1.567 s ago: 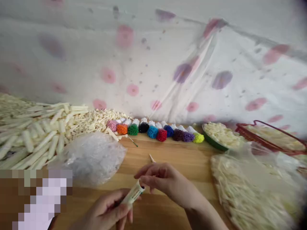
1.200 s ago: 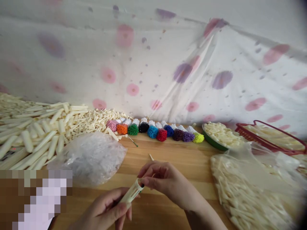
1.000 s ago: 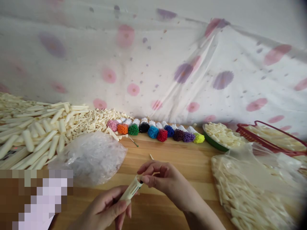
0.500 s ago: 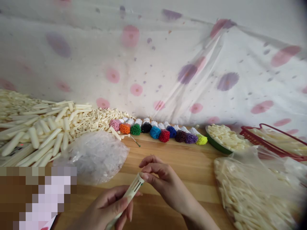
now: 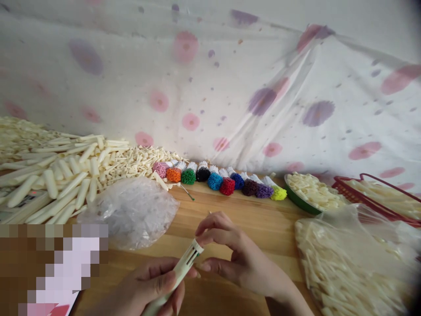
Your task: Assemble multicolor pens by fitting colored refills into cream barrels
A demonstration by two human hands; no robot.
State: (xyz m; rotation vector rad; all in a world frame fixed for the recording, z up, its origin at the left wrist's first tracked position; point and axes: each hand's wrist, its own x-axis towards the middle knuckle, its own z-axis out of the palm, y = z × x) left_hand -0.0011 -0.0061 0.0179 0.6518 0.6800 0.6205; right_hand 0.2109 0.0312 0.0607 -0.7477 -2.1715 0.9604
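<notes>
Here, cream pen barrel (image 5: 184, 267) pinched in left grip (image 5: 154, 283), slotted end (image 5: 194, 251) jutting beyond, right grip (image 5: 246, 260) spread beside that end

- No text, brand or number can be read.
- Device (image 5: 27, 200) at far left: a red glow, too small to read as any figure.

Flower-print sheet (image 5: 131, 83) hanging behind, wooden tabletop (image 5: 269, 224), red basket (image 5: 345, 189) near a green dish (image 5: 302, 204)

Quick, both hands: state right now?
Left hand: closed, holding the cream slotted barrel.
Right hand: open, at the barrel's upper end; whether it touches, I can't tell.
</notes>
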